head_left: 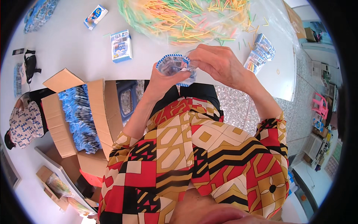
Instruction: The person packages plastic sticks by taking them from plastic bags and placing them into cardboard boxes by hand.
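Note:
My left hand (159, 83) is wrapped round a small clear plastic packet (172, 66) with blue-striped edges, its mouth spread apart over the table's near edge. At the packet's right rim, my right hand (217, 61) has thumb and fingers pinched together on the plastic; its fingertips are partly hidden. Beyond both hands lies a big heap of thin coloured sticks (179, 22), green, yellow, orange and pink, on clear plastic sheeting. To the right rest blue-and-white packets (263, 48), with sticks showing at the near end. Left of my hands lies a stack of similar flat packets (121, 46).
An open cardboard box (57, 123) full of blue packets stands by my left arm. On the white table (78, 48) are a single small packet (95, 16) and a black strapped item (30, 67). Another person (28, 117) is at far left. A pink stool (320, 105) stands right.

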A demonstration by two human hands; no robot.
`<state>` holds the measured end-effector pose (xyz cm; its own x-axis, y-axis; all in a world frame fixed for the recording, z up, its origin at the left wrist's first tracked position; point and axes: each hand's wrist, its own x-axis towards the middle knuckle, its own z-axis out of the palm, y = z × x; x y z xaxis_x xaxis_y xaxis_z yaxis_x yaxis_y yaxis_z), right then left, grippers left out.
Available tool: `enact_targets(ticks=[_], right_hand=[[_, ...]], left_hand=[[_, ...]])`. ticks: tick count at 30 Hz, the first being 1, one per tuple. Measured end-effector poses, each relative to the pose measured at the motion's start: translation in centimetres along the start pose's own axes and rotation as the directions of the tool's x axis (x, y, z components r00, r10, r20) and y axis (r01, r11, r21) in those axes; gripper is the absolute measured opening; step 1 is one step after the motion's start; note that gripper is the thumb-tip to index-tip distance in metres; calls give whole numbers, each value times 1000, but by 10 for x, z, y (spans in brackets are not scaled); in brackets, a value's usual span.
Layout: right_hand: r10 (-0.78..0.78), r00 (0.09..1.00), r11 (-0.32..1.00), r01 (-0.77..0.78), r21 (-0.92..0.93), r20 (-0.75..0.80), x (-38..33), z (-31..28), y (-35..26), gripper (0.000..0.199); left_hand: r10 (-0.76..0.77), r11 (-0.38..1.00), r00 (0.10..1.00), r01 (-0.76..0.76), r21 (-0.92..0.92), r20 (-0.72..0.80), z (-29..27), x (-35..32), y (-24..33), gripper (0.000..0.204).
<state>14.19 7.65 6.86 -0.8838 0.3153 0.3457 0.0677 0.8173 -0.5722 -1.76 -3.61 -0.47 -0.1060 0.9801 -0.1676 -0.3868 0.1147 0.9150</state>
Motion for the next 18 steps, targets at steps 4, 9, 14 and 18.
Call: enact_targets(ticks=[4,9,14,18], right_hand=[[-36,999,998,34,47,25,4,5,0,17],[-102,995,993,102,58,-5,18,10,3,14],[284,942,941,-238,241,-177,38,8,49,14],[350,923,936,-339,94,-161,58,24,112,18]], left_hand=[[16,1000,1000,-17,-7,-16,-6,-3,3,17],[86,996,993,-85,15,-77,-6,-1,7,14],[106,984,966,-135,-111,-236,-14,-2,-8,24],[136,972,965,-173,-157,-224,-15,-7,-7,30]])
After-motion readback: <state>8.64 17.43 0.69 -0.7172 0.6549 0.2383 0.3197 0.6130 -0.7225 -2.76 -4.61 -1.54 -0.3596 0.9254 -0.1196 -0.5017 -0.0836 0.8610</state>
